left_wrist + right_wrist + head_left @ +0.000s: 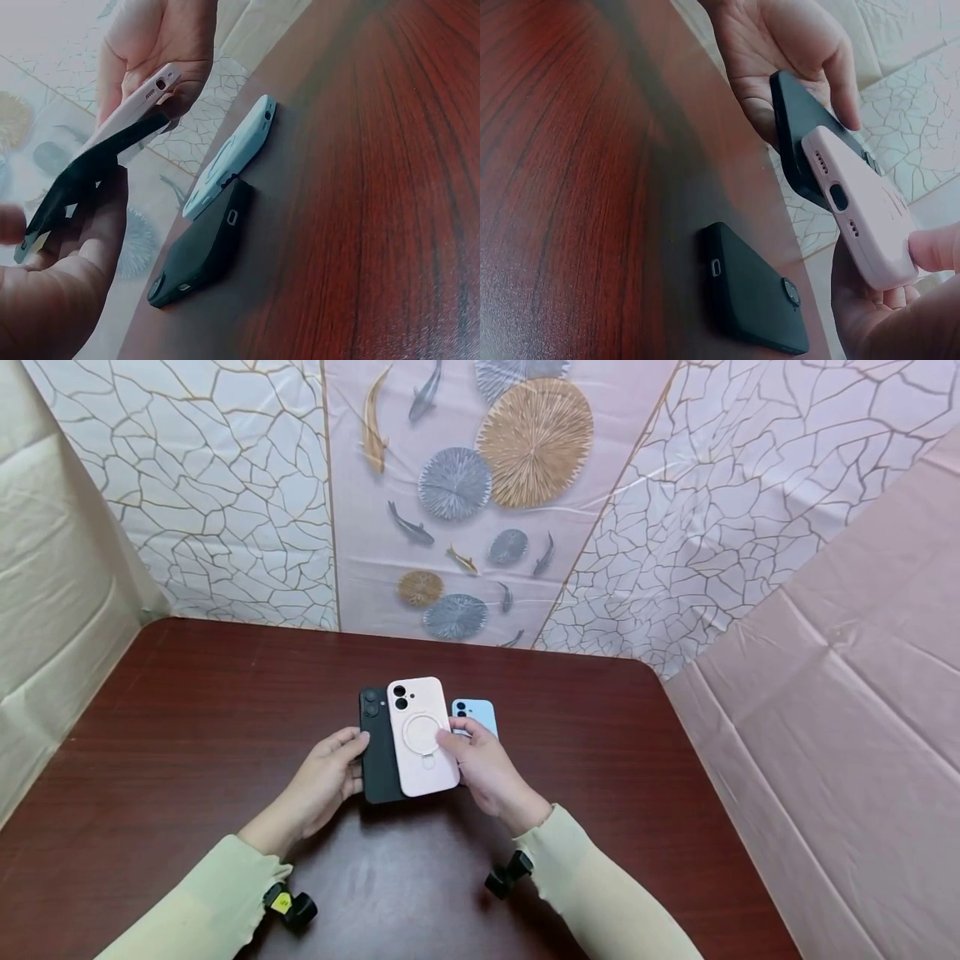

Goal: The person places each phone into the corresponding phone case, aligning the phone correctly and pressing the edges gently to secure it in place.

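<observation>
In the head view my left hand (324,781) grips a black phone case (379,768) by its left edge, thumb on the back. My right hand (491,772) pinches a pink phone case (411,777) at its right edge, with the thumb beside its round ring. The pink one overlaps the black one, both camera ends up and raised above the table. Whether phones sit inside, I cannot tell. The right wrist view shows the pink case's bottom opening. A second black case (754,292) lies on the table, hidden in the head view behind the held pair.
A light blue phone case (485,714) with a ring lies on the dark red-brown table (225,718), partly behind my right hand. Patterned cloth (247,502) hangs behind the table, and plain panels (847,693) stand at both sides.
</observation>
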`<state>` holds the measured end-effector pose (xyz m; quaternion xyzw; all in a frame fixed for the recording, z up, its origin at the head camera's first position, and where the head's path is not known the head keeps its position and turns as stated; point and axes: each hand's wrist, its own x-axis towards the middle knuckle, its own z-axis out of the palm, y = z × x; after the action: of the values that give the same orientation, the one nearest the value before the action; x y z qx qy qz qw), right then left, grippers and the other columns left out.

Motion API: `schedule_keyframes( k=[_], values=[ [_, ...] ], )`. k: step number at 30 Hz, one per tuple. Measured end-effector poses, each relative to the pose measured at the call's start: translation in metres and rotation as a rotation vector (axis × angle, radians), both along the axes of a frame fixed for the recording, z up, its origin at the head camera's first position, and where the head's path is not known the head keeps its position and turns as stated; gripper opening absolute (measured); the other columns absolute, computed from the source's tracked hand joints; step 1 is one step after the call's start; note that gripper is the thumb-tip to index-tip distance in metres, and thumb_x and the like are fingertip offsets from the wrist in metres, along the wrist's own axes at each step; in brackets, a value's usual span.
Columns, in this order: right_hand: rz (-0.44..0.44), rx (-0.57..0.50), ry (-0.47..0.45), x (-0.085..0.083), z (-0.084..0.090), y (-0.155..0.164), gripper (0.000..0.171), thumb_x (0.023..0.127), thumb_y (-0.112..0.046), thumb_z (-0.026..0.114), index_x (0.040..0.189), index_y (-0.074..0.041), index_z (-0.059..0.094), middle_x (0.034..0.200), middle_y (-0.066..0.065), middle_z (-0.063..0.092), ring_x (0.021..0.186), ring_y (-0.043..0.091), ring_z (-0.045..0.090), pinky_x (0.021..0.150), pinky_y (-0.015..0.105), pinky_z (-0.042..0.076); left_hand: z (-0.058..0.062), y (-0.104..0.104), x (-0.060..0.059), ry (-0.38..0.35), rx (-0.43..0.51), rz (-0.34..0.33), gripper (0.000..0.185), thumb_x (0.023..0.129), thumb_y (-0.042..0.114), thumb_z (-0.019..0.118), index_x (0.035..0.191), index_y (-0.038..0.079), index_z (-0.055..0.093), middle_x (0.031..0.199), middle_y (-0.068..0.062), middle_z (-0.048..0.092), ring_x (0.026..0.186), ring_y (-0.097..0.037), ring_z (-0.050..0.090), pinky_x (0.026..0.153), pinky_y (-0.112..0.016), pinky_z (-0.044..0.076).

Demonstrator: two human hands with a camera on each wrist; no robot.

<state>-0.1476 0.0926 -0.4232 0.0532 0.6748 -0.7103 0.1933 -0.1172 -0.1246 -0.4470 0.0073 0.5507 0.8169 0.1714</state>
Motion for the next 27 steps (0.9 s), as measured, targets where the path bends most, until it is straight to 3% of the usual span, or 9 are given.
schedule_keyframes(
  k=[4,11,27],
  values=[
    [0.002,0.003,0.013,0.0016,-0.0011,0.0010,0.033,0.098,-0.015,0.056,0.127,0.000,0.048,0.106,0.014,0.067,0.086,0.020,0.067,0.071,0.036,0.056,-0.0007,0.0005,0.0006,0.009,0.056,-0.009,0.039,0.108,0.021,0.030,0.133,-0.008,0.033,0.118,-0.016,0.059,0.105,-0.025,0.062,0.085,-0.044,0.052],
    [0.016,0.083,0.052,0.0029,-0.0049,0.0029,0.029,0.098,-0.017,0.057,0.122,-0.001,0.053,0.100,0.012,0.070,0.081,0.017,0.067,0.068,0.032,0.055,-0.0009,0.0030,0.0022,0.017,0.068,-0.015,0.039,0.108,0.019,0.029,0.135,-0.008,0.030,0.121,-0.017,0.057,0.107,-0.025,0.061,0.087,-0.043,0.052],
    [0.080,0.143,0.042,0.0050,-0.0050,0.0040,0.034,0.098,-0.020,0.059,0.126,-0.002,0.054,0.097,0.013,0.070,0.076,0.019,0.068,0.074,0.039,0.056,-0.0002,0.0068,0.0014,-0.029,-0.038,0.042,0.035,0.107,0.021,0.035,0.128,-0.005,0.041,0.103,-0.007,0.066,0.093,-0.020,0.066,0.078,-0.037,0.055]
  ],
)
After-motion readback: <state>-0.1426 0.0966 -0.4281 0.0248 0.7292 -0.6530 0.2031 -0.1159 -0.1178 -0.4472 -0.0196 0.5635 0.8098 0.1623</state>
